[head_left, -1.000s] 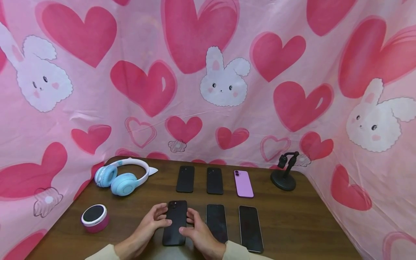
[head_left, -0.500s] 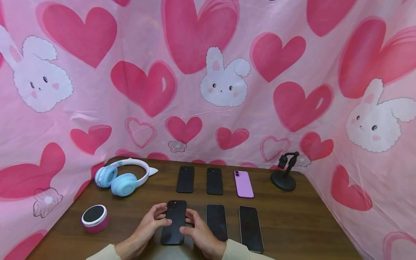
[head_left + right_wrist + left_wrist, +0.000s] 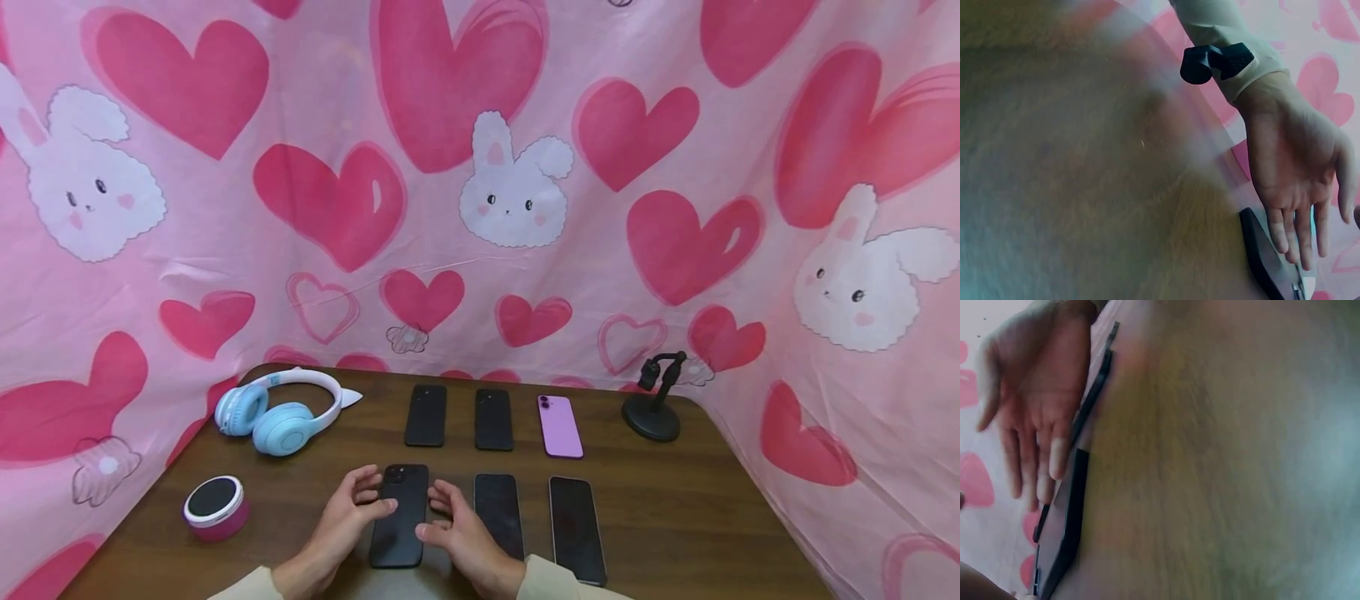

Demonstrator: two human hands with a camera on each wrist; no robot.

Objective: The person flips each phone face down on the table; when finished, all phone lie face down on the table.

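Observation:
A black phone (image 3: 400,533) lies back up near the front of the wooden table, its cameras at the top left corner. My left hand (image 3: 343,518) is at its left side, and the thumb overlaps the phone's back in the head view. At its right side is my right hand (image 3: 467,533), thumb tip over the right edge. The left wrist view shows the right hand (image 3: 1041,394) palm inward with fingers extended. In the right wrist view, the left hand (image 3: 1294,162) likewise has extended fingers beside the phone (image 3: 1263,256).
Right of the hands lie two phones, screens up: a dark phone (image 3: 498,508) and another phone (image 3: 577,529). Behind are a black phone (image 3: 426,415), a second black phone (image 3: 493,419) and a pink phone (image 3: 560,427). Headphones (image 3: 283,429), a round speaker (image 3: 217,508) and a black stand (image 3: 651,417) flank them.
The black phone between the hands has shifted slightly left. Both hands keep nearly the same pose, and the head view has moved a little.

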